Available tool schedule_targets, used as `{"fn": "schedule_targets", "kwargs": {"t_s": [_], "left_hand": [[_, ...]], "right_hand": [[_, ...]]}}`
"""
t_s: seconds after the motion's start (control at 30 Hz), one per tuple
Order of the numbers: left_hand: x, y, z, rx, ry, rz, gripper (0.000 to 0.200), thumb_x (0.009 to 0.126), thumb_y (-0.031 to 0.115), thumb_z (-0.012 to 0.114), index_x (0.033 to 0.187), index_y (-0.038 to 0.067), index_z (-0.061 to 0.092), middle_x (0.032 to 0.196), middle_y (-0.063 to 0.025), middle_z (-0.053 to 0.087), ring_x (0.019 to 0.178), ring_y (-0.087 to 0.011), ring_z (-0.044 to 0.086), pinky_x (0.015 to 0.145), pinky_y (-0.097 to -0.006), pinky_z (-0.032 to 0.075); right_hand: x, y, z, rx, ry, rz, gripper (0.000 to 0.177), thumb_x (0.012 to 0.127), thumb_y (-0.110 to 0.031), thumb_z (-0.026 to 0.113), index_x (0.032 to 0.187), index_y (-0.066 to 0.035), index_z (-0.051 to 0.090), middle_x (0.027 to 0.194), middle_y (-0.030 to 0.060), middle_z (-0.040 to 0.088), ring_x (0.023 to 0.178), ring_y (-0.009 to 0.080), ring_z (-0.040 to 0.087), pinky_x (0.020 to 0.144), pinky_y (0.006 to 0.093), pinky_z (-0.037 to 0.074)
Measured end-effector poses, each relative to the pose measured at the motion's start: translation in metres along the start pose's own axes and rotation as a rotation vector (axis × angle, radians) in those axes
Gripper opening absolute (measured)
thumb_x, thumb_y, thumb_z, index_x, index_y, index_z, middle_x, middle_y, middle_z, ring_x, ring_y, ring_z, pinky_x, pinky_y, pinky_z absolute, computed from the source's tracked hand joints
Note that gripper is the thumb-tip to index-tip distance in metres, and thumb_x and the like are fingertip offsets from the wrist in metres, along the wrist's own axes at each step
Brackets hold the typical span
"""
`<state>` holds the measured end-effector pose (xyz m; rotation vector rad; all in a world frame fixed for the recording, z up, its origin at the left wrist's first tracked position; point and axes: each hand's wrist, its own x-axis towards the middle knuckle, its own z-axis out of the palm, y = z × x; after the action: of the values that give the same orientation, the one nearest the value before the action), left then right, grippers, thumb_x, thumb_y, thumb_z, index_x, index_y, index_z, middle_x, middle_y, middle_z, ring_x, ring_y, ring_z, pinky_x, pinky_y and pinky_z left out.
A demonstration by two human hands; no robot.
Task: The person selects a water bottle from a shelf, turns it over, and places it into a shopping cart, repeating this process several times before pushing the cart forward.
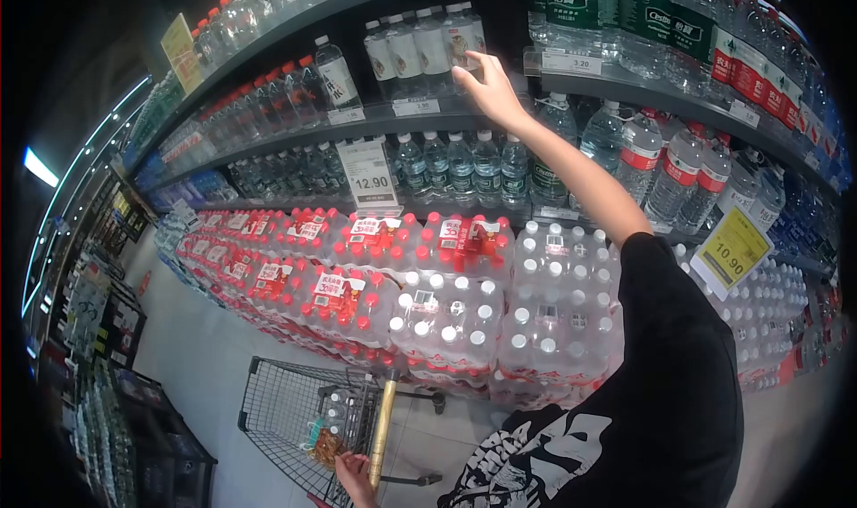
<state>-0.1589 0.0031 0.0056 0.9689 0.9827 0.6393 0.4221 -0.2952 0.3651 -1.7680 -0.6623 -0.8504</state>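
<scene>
Bottles [336, 413] were already in the cart [268, 399], while the right hand [486, 86], fingers spread, was at an unlifted white-labelled bottle [460, 38] near the shelf's [384, 113] front edge; the left hand's [356, 475] grip was unclear.

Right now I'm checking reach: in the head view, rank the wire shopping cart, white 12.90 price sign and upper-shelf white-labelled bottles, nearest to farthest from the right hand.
1. White-labelled bottles: upper shelf, beside the right hand.
2. White price sign: lower, leftward.
3. Wire shopping cart: floor, lowest.
</scene>
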Motion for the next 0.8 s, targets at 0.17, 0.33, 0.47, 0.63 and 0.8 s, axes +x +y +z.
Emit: {"fn": "schedule_targets", "kwargs": {"t_s": [0.17,0.33,0.47,0.63,0.8], "left_hand": [[0.008,-0.015,-0.011,0.179,0.034,0.127,0.026,0.095,0.029,0.046,0.089,0.004,0.049,0.073,-0.0054,0.052,0.075,-0.0152,0.055,0.067,-0.0289,0.049],[0.005,-0.023,-0.012,0.302,0.149,0.271,0.024,0.094,0.029,0.049,0.088,0.006,0.045,0.08,-0.0056,0.053,0.075,-0.0138,0.054,0.067,-0.0276,0.048],[0.015,-0.027,-0.017,0.361,0.082,0.319,0.02,0.095,0.022,0.046,0.094,0.002,0.047,0.095,-0.0056,0.041,0.077,-0.0141,0.055,0.067,-0.0272,0.05],[-0.01,-0.01,0.007,0.235,0.018,0.366,0.031,0.087,0.002,0.055,0.114,0.007,0.04,0.09,-0.0056,0.052,0.079,-0.0154,0.055,0.075,-0.0296,0.047],[-0.004,-0.016,0.004,0.299,0.042,0.424,0.033,0.083,0.002,0.06,0.113,0.007,0.046,0.083,-0.0064,0.059,0.082,-0.0141,0.058,0.076,-0.0271,0.046]], "right_hand": [[0.082,0.067,0.048,-0.231,0.124,0.328,0.097,0.062,-0.044,0.077,0.136,-0.006,0.026,0.132,0.0209,0.028,0.12,0.0416,0.033,0.099,0.0491,0.031],[0.103,0.082,0.068,-0.203,0.123,0.61,0.108,0.051,-0.046,0.082,0.136,-0.012,0.024,0.131,0.0179,0.028,0.121,0.0379,0.033,0.098,0.0494,0.029],[0.099,0.098,0.071,-0.179,0.189,0.531,0.1,0.053,-0.044,0.081,0.133,-0.016,0.028,0.129,0.0186,0.03,0.12,0.0381,0.035,0.099,0.0497,0.027],[0.122,0.127,0.076,-0.315,0.16,0.533,0.101,0.051,-0.045,0.082,0.13,-0.01,0.03,0.13,0.0218,0.034,0.119,0.0403,0.04,0.096,0.0543,0.033],[0.069,0.084,0.065,-0.436,0.386,0.08,0.084,0.065,-0.05,0.075,0.13,-0.012,0.036,0.126,0.0225,0.035,0.118,0.0414,0.035,0.095,0.0559,0.028]]}}
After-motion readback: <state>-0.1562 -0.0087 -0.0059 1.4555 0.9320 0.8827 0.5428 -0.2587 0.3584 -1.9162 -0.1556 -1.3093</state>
